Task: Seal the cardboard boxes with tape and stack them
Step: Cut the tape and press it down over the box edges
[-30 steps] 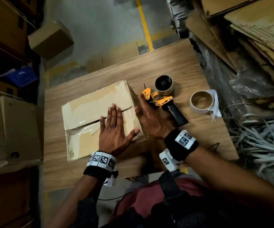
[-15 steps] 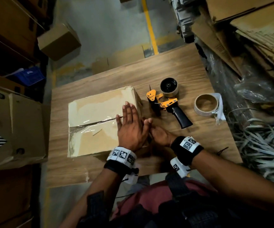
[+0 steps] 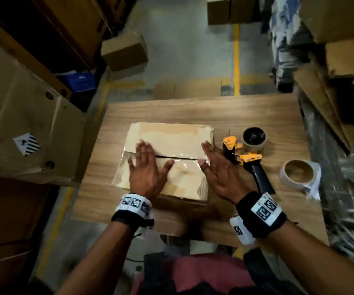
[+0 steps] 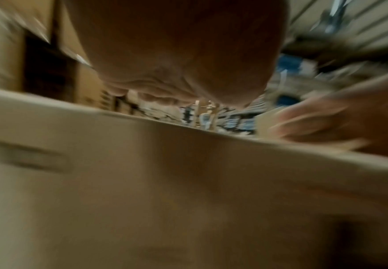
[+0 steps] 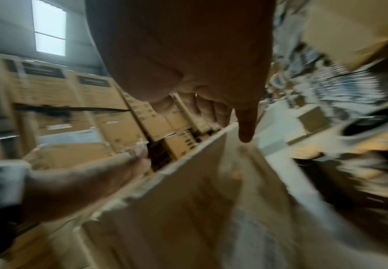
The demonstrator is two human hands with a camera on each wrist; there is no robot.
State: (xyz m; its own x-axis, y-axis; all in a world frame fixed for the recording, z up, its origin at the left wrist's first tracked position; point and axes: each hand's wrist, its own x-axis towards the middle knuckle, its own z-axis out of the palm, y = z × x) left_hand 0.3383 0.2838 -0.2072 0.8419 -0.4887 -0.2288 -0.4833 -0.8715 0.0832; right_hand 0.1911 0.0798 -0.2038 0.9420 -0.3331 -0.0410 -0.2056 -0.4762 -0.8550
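Observation:
A flat cardboard box (image 3: pixel 171 137) lies on the wooden table (image 3: pixel 246 111), its middle seam covered with clear tape. My left hand (image 3: pixel 146 167) rests flat on the left part of the box top, fingers spread. At the box's right edge my right hand (image 3: pixel 216 167) has straight fingers, its thumb on the taped seam. The wrist views are blurred; they show the box side (image 4: pixel 188 191) and the box edge (image 5: pixel 188 200) under each palm. A yellow and black tape dispenser (image 3: pixel 246 158) lies on the table just right of my right hand.
A nearly spent tape roll (image 3: pixel 298 173) lies near the table's right edge. Large cartons (image 3: pixel 22 116) stand to the left, a small box (image 3: pixel 125 52) sits on the floor beyond, and flattened cardboard (image 3: pixel 331 81) is piled on the right.
The box has turned square to me. My left hand slid from the right part of the top to the left part. My right hand came up from the box's side to its right edge.

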